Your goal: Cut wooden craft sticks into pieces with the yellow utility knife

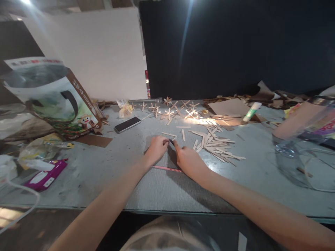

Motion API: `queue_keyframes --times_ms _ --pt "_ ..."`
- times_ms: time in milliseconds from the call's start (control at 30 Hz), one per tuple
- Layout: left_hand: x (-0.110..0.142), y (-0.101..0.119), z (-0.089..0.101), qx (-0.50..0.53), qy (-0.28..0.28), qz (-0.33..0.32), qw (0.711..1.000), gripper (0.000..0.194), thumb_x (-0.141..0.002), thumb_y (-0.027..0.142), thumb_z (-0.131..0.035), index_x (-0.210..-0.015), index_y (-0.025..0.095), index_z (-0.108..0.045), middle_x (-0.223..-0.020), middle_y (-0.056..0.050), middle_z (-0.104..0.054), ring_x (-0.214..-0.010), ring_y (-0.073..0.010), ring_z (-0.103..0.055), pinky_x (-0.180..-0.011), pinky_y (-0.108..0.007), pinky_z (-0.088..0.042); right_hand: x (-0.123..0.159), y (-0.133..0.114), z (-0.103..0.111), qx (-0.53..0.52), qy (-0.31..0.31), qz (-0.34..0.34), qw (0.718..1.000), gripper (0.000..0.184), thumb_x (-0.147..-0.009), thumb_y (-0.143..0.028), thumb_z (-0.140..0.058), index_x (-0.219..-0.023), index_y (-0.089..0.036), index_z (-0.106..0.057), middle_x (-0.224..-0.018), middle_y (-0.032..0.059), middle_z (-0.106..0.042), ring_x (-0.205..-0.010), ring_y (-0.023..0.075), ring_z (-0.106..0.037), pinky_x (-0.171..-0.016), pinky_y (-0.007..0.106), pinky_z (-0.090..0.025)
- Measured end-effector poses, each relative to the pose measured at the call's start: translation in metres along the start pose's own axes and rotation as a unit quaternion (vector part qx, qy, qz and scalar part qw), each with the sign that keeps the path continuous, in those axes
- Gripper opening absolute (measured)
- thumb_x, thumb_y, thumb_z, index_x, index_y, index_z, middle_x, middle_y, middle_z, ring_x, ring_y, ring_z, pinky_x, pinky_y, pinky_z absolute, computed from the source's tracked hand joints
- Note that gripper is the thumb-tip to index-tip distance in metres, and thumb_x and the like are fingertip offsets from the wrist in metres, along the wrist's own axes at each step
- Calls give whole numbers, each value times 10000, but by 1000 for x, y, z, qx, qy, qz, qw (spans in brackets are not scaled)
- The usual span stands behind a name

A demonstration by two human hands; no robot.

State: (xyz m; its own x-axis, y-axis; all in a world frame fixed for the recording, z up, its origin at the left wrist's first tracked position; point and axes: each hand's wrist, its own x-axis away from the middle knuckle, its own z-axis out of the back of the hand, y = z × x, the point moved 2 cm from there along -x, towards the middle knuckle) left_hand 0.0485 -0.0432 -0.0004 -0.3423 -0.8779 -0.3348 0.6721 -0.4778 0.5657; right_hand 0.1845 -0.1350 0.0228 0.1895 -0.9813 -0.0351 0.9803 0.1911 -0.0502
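Observation:
My left hand [156, 149] and my right hand [188, 159] meet at the middle of the grey table [110, 174], fingers pinched together. Between the fingertips sits a small dark object [171, 142] and a pale wooden stick end, too small to name surely. A pile of flat wooden craft sticks [216, 144] lies just right of my right hand. Several star-shaped stick assemblies [172, 111] lie further back. A pink pencil [167, 169] lies under my wrists.
A phone [127, 124] lies back left. A printed cardboard box [52, 99] stands at the left, a magenta case [45, 177] near it. A glue tube [251, 111] and cardboard scraps [230, 108] are back right. A clear plastic container [306, 153] stands at the right.

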Motion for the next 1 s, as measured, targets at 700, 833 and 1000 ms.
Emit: queue_keyframes --times_ms 700,833,1000 --pt "-1 -2 21 220 -74 77 970 101 -785 177 -695 -778 149 -791 -756 -62 -761 -719 -180 -666 -699 -294 -519 -22 43 -5 -325 197 -69 922 380 -883 -494 -565 -634 -220 -475 -523 -40 -466 -521 140 -434 -524 262 -230" --pt "-1 -2 21 266 -61 89 958 97 -796 203 -714 -789 145 -791 -796 -70 -759 -740 -173 -655 -701 -291 -522 -23 46 -9 -408 203 -76 887 397 -853 -524 -574 -623 -226 -446 -483 -69 -390 -495 123 -389 -498 251 -217" --pt "0 6 14 408 -32 123 904 178 -841 319 -703 -858 159 -779 -814 -62 -729 -664 -115 -583 -635 -251 -495 -20 43 -8 -484 220 -94 841 393 -848 -568 -579 -678 -228 -481 -460 -82 -389 -459 119 -376 -475 243 -244"
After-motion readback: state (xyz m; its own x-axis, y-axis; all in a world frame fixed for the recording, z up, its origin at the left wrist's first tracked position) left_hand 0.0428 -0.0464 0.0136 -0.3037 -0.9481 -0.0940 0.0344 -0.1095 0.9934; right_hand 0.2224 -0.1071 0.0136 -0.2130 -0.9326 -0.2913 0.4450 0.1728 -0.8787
